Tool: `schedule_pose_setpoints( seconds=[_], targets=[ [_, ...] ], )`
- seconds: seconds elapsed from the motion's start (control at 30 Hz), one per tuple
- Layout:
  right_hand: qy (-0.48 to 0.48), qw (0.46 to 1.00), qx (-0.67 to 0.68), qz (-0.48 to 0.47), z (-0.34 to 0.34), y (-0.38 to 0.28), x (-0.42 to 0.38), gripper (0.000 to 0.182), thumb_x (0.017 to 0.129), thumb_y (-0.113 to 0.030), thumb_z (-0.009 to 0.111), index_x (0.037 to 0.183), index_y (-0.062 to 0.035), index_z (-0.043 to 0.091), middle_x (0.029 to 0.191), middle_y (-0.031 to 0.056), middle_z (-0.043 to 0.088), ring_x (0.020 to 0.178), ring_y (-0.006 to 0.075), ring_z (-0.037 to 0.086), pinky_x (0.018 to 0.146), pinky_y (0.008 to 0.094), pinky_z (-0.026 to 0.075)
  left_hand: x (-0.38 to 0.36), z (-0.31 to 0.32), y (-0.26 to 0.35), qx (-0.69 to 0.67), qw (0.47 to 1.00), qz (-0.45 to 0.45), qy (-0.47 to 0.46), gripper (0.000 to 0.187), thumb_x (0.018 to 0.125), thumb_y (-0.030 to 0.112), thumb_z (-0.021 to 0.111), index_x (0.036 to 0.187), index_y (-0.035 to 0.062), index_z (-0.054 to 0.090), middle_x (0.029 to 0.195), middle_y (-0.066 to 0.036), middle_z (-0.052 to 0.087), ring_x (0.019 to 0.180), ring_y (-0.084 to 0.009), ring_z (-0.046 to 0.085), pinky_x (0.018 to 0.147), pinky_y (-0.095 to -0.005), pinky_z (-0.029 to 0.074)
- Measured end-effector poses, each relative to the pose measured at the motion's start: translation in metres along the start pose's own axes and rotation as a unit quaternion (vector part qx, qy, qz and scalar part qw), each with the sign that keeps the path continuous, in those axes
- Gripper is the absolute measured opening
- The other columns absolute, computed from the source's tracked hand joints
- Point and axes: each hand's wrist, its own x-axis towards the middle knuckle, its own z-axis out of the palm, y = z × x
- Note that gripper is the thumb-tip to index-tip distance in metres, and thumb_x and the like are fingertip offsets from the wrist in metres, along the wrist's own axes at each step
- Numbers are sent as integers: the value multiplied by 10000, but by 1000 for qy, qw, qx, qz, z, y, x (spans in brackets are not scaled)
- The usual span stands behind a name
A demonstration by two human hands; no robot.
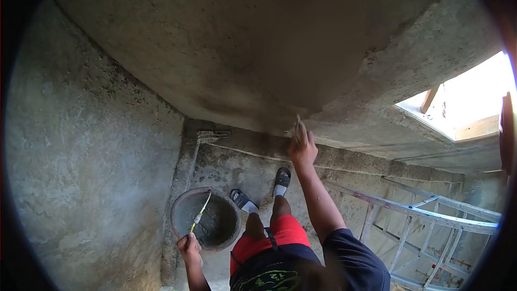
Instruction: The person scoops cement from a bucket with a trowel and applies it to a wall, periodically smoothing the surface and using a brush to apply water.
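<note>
My right hand (pixel 303 148) is raised against the wall ahead, its fingers closed round a small thin tool (pixel 298 123) whose tip is at the wall surface (pixel 231 64). A darker, smoother patch shows on the wall above it. Low on the left, my left hand (pixel 189 247) grips the end of a thin yellow-green stick (pixel 203 209) with a pale lump midway. That stick slants up over a round tub (pixel 235 226) holding grey wet material, its far end near the tub's rim.
An aluminium ladder (pixel 401 207) lies across the lower right. A bare wall (pixel 91 145) rises on the left, and a bright opening (pixel 476 99) with a wooden frame is at the right. My feet stand beside the tub, near a low ledge (pixel 253 145).
</note>
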Motion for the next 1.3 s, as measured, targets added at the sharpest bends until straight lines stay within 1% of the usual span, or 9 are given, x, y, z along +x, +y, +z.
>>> schedule_pose_setpoints(
  seconds=[0.2,0.27,0.4,0.5,0.67,0.83,0.97,1.1,1.3],
  targets=[
    [-74,996,49,19,-19,34,-61,423,900,-181,689,1311,-126,608,955,125,656,794,344,685,606,431,567,1,-3,2,-1,1000,3,-18,445,1008,202,585,611,125,401,531,55,346,458,-60,298,449,-277,202],
    [37,989,125,-71,-29,14,-28,422,882,-127,702,1293,-87,615,939,137,657,796,342,686,627,421,568,0,-1,1,8,1000,7,-19,446,1012,197,577,610,124,399,533,57,346,454,-59,296,446,-278,200],
    [111,979,161,-56,-12,3,33,431,867,-80,701,1287,-53,607,933,155,650,799,367,678,644,430,566,1,4,-3,20,1000,-9,-23,449,1013,202,578,609,124,399,532,55,346,454,-57,296,445,-277,203],
    [7,995,95,0,11,19,22,451,886,-127,684,1325,-94,590,954,178,645,820,407,670,668,440,571,5,5,-5,25,999,-7,-37,448,1013,201,578,608,127,402,532,54,350,452,-58,298,443,-277,206],
    [-389,915,-37,101,13,72,-128,572,886,-316,619,1425,-166,503,1073,256,665,892,451,669,751,545,563,5,15,4,11,999,19,-31,452,1005,213,590,603,133,401,527,61,335,446,-59,295,438,-276,202],
    [-518,834,-10,190,-83,68,-223,474,900,-428,597,1263,-124,622,1035,245,703,970,449,670,863,537,542,3,20,27,6,999,37,-9,459,995,223,614,601,148,391,527,69,328,442,-47,290,426,-275,186],
    [-519,828,28,212,-139,40,-205,435,889,-441,599,1142,-97,683,1030,229,712,971,436,676,873,523,549,1,32,47,-15,999,50,-4,469,990,241,632,598,153,392,524,68,330,432,-48,290,420,-275,184],
    [-543,831,19,117,-141,38,-144,390,852,-446,664,929,-70,732,980,232,713,948,419,686,838,504,564,3,43,62,-12,996,86,-15,499,990,255,640,577,149,381,515,59,339,420,-58,299,414,-279,188],
    [-284,954,59,76,-160,10,-55,349,883,-402,666,963,-63,693,914,207,699,877,419,673,768,502,550,2,37,73,-27,993,115,-5,538,987,265,647,546,143,365,481,50,325,394,-66,296,398,-290,186]
  ],
)
